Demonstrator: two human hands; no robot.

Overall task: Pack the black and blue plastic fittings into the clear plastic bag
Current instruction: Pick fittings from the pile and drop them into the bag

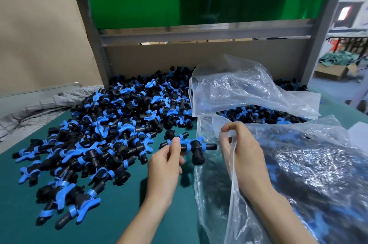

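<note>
left hand (166, 161) pinching fittings (186, 144), right hand (242, 149) on bag (298, 164) rim

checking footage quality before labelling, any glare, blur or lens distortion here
Head view: strong glare on the clear plastic bag hides much of its contents. Head view: wide-angle distortion tilts and bends the grey frame post. Head view: the fittings nearest the camera look soft, while the held fittings in the left hand are fairly sharp; the room at far right is washed out.

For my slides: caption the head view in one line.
Left hand holds fittings beside the clear bag, its edge pinched by the right hand.
</note>
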